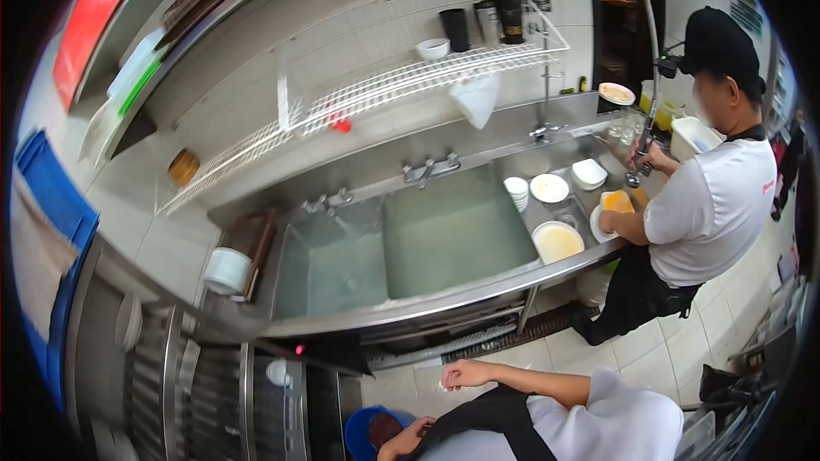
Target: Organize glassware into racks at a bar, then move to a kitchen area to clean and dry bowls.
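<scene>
My right hand (467, 374) is loosely curled over the tiled floor in front of the steel sink, with nothing seen in it. Lower down, my left hand (410, 440) lies against my black apron (477, 419), its fingers partly hidden. Beside it is a blue bucket (360, 433) with something dark reddish inside. Before me stand a sink basin of cloudy water (455, 240) and a smaller filled basin (336, 269). A round plate with yellow residue (557, 242), a stack of white bowls (516, 193) and other white dishes sit in the right-hand section.
At right a co-worker (711, 205) holds a spray nozzle (633, 178) over dishes. White dishes (227, 271) are stacked left of the basins. A white wire shelf (384, 99) with dark cups (455, 30) hangs above. A steel rack (172, 371) stands at lower left.
</scene>
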